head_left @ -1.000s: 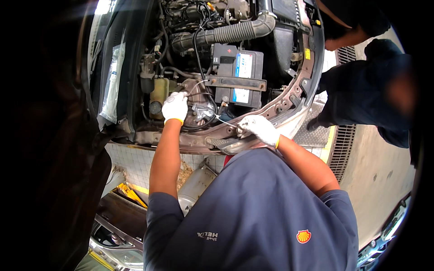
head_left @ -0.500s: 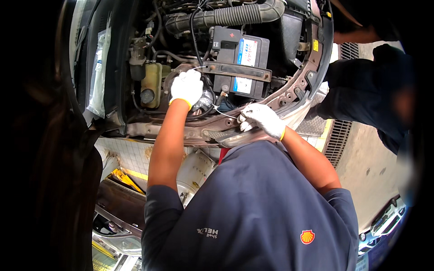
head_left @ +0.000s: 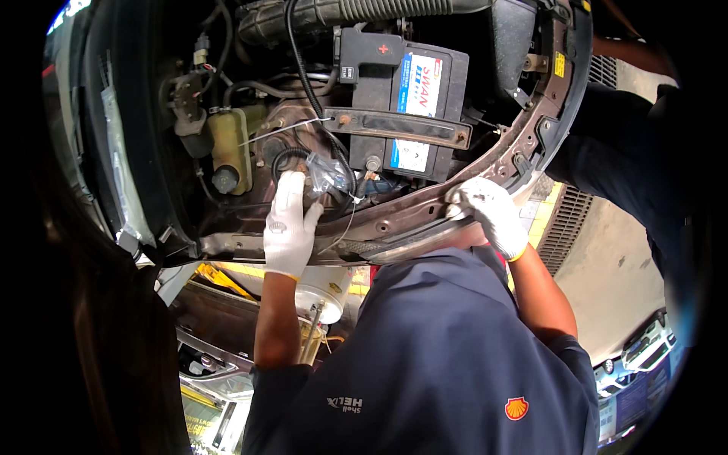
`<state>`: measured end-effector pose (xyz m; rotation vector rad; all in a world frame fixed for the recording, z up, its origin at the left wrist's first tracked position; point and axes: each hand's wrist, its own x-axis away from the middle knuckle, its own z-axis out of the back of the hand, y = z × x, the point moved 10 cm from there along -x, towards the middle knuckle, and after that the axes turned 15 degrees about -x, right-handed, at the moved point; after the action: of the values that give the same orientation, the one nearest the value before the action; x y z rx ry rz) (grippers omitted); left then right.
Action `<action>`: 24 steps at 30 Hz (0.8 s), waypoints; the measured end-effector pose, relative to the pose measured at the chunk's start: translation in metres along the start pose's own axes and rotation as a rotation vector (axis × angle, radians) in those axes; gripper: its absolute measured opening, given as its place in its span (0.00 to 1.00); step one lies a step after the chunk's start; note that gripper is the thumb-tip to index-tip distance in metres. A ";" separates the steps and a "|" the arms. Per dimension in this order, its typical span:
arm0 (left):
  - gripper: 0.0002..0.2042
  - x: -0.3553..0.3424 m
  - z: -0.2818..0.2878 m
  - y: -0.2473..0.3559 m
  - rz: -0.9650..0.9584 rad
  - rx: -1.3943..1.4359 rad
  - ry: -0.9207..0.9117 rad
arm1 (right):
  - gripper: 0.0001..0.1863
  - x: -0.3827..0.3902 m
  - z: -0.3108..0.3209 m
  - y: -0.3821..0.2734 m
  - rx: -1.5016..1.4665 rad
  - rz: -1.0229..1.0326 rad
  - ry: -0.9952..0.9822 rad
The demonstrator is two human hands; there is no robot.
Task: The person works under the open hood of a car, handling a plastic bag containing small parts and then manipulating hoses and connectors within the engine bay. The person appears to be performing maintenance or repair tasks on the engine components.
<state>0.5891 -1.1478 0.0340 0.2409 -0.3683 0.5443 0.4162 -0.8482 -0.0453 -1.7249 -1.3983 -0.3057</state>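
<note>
My left hand point(head_left: 290, 226), in a white knitted glove, reaches into the engine bay with fingers straight and thumb apart. Its fingertips touch the lower part of a black corrugated cable loop point(head_left: 277, 158), beside a clear plastic wrapping point(head_left: 326, 176). One white cable tie point(head_left: 280, 133) sticks out leftward from the end of the battery bracket point(head_left: 394, 126). A second thin tie point(head_left: 347, 226) hangs from the black wiring, its tail free near the fender edge. My gloved right hand point(head_left: 491, 215) rests at the front body edge with curled fingers; what they hold, if anything, is hidden.
The battery point(head_left: 447, 83) sits right of the wiring. A yellowish fluid reservoir point(head_left: 230, 148) with a dark cap stands left of my left hand. A ribbed air hose point(head_left: 364, 10) crosses the top. Another person's dark-clothed leg point(head_left: 614, 144) is at the right, beside a floor grate point(head_left: 570, 224).
My left hand has moved down and left from the bracket end, its fingers straightening onto the cable loop. My right hand has shifted right, away from the lower tie's tail. The view is closer.
</note>
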 end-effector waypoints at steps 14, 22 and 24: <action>0.13 -0.061 -0.045 -0.001 -0.155 -0.101 -0.142 | 0.12 0.000 0.022 0.001 0.354 0.025 -0.010; 0.15 0.005 0.010 0.009 -0.184 0.149 -0.023 | 0.12 -0.002 0.003 -0.019 0.581 0.238 -0.169; 0.14 0.025 0.030 0.018 -0.092 0.168 0.028 | 0.12 -0.002 0.003 -0.015 0.443 0.221 -0.204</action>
<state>0.5905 -1.1313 0.0735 0.4095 -0.2827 0.4877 0.4010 -0.8472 -0.0411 -1.5456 -1.2822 0.2908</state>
